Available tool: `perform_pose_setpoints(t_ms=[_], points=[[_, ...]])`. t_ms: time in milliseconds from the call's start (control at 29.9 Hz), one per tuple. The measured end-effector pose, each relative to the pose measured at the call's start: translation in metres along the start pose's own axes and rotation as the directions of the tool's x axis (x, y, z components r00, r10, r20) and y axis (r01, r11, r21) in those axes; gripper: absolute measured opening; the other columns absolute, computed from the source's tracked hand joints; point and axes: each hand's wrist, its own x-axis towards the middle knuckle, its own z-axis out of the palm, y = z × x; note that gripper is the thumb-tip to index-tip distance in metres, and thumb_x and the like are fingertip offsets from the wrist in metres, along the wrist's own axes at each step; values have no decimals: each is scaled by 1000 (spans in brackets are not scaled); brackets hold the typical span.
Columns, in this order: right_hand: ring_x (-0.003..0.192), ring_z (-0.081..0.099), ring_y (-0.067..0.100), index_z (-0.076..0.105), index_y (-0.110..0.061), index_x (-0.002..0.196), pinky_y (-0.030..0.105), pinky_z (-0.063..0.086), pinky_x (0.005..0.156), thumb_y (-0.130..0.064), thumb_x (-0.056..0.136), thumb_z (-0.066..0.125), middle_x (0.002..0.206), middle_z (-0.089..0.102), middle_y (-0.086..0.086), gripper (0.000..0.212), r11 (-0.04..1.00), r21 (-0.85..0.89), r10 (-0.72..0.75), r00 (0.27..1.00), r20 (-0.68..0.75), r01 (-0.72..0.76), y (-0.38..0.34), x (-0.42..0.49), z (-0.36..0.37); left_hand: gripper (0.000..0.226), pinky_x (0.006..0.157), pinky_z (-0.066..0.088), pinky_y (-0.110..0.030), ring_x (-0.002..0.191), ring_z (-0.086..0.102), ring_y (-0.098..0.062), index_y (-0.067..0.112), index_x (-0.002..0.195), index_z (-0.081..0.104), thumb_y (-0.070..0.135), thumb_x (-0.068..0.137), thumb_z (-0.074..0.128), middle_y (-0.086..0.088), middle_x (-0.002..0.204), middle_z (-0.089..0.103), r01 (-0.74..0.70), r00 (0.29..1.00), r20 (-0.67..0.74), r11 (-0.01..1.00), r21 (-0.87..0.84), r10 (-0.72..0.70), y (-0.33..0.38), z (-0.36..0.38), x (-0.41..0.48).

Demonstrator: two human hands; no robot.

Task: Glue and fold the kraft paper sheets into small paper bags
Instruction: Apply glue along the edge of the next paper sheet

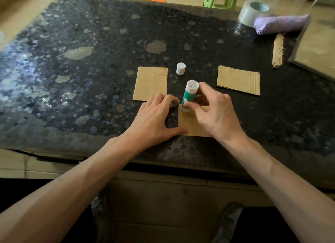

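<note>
The right grip (215,114) pinches the green glue stick (189,95) between thumb and fingers, tip down on the kraft sheet (190,126) lying directly beneath it. The left grip (155,119), spread and holding nothing, presses that sheet's left edge to the tabletop (90,79). Gluing here looks under way, with folding yet to come (how much glue is down, I cannot tell). Two folded kraft pieces, one (150,85) beyond the left grip and one (238,79) beyond and right of the right grip, seem further along.
</note>
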Motion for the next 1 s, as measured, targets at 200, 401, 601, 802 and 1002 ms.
perform_pose_setpoints(t_ms=[200, 401, 601, 802, 1002], points=[[102, 69, 9, 63, -13, 118, 25, 58, 89, -16, 95, 74, 108, 73, -5, 26, 1000, -2, 4, 1000, 12, -4, 1, 4, 1, 79, 100, 32, -30, 120, 43, -13, 34, 138, 47, 75, 71, 63, 7, 127, 44, 7, 1000, 29, 1000, 17, -8, -2, 0, 1], [93, 67, 4, 62, -17, 110, 17, 54, 82, -36, 96, 74, 104, 71, -8, 27, 1000, -16, -2, 1000, 3, 2, 1, 6, -3, 83, 104, 38, -37, 123, 45, -15, 34, 139, 47, 77, 70, 59, 5, 130, 45, 19, 999, 45, 999, 25, -21, -1, -2, 2], [99, 66, 7, 62, -16, 113, 21, 54, 86, -32, 97, 73, 108, 70, -5, 26, 1000, -25, 1, 999, 34, 0, 2, 7, -3, 82, 101, 35, -32, 121, 44, -14, 33, 139, 46, 76, 71, 61, 6, 129, 45, 6, 998, 56, 999, 45, -9, -2, -2, 4], [110, 66, 10, 61, -15, 126, 26, 54, 94, -22, 98, 70, 116, 71, -4, 29, 1000, 4, 17, 995, 94, -18, 5, 7, -8, 79, 101, 36, -33, 119, 43, -13, 35, 138, 45, 76, 72, 61, 6, 127, 44, 4, 998, 62, 998, 56, -8, -3, -2, 4], [105, 64, 6, 62, -15, 121, 20, 51, 90, -30, 97, 72, 113, 70, -6, 30, 1000, -18, 17, 998, 59, -16, 7, 6, -8, 76, 98, 29, -30, 119, 40, -13, 40, 140, 43, 74, 75, 64, 8, 125, 40, 2, 997, 79, 998, 65, -7, -3, -2, 5]])
